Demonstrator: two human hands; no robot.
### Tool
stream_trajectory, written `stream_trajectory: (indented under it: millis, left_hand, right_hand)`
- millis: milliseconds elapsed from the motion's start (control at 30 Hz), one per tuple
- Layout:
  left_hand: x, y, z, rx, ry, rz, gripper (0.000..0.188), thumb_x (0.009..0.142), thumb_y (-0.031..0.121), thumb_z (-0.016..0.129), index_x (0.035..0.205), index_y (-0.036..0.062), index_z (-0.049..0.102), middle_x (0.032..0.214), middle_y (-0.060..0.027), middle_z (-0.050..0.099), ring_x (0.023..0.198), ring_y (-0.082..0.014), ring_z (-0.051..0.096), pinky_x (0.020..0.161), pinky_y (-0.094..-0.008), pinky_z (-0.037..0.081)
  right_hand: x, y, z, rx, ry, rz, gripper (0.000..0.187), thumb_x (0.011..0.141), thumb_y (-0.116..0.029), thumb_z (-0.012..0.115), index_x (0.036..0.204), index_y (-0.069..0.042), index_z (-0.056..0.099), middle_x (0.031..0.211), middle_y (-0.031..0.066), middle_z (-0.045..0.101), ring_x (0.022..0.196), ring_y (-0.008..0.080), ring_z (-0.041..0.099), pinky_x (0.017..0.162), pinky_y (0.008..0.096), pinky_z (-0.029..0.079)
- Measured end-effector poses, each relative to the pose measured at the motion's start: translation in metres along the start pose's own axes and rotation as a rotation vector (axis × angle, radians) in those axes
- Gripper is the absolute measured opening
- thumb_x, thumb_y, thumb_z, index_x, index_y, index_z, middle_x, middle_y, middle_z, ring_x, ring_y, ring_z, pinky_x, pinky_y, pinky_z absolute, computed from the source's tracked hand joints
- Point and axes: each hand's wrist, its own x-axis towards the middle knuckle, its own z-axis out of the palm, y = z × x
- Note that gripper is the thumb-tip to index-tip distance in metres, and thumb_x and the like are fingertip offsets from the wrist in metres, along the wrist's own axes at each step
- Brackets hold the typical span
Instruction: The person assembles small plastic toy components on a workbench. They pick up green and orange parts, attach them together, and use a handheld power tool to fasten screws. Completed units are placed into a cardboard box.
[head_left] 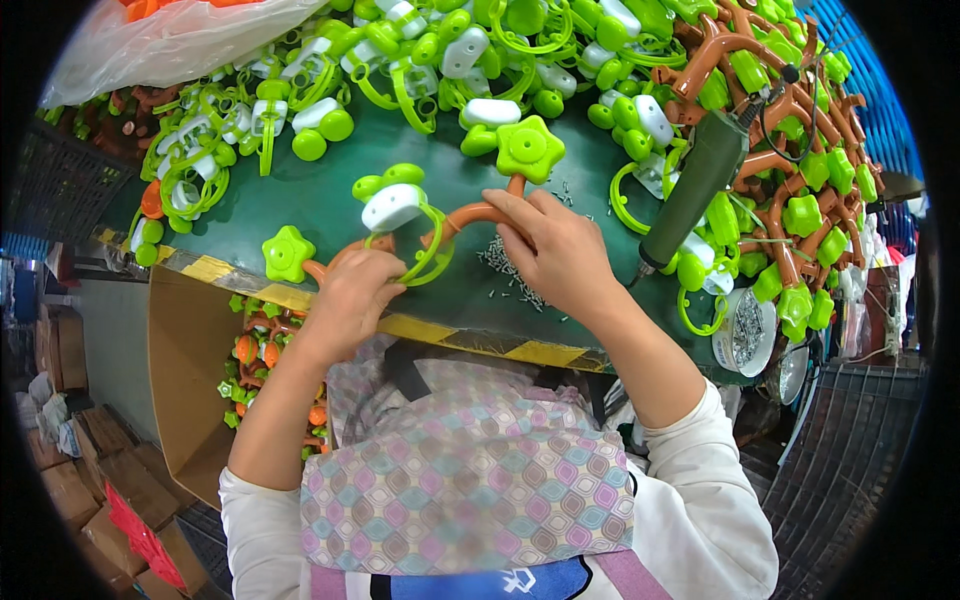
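Note:
Near the table's front edge, my left hand (350, 300) is closed around a brown plastic branch (373, 245) with a green star (288, 253) on its outer end. My right hand (560, 255) grips a second brown curved branch (472, 214), which has a green star (530, 150) at its far end. Between the hands, a bright green ring (436, 262) carries a white piece (393, 207) with green knobs on top. The inner ends of both branches come close to the ring; whether they join is hard to tell. My left fingertips touch the ring's lower edge.
Small screws (515, 272) lie by my right wrist. A dark green power screwdriver (695, 190) hangs at the right, above a screw tub (745, 330). Green-and-white ring parts (465, 55) pile up at the back, brown branches (790, 150) at right. A cardboard box (190, 380) stands below left.

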Motion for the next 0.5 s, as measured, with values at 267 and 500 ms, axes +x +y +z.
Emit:
stream_trajectory:
  millis: [267,500]
  left_hand:
    - [0.003,-0.003,0.001,0.022,-0.077,0.11,0.026,0.077,0.007,0.076,0.1,0.0054,0.066,0.092,-0.0086,0.063,0.095,-0.0318,0.061,0.089,-0.0441,0.046]
    - [0.015,-0.001,-0.005,0.292,-0.039,0.192,0.027,0.07,0.014,0.08,0.096,0.0092,0.072,0.088,-0.0031,0.061,0.097,-0.0252,0.059,0.097,-0.0449,0.043]
  right_hand:
    - [0.005,-0.013,0.029,0.012,0.026,0.096,0.036,0.091,-0.019,0.066,0.126,-0.011,0.063,0.088,0.0134,0.063,0.069,0.0366,0.066,0.061,0.0467,0.055]
    - [0.002,0.0,0.029,-0.078,-0.062,0.113,0.039,0.093,-0.026,0.067,0.13,-0.013,0.061,0.092,0.0089,0.066,0.081,0.0308,0.066,0.069,0.0441,0.054]
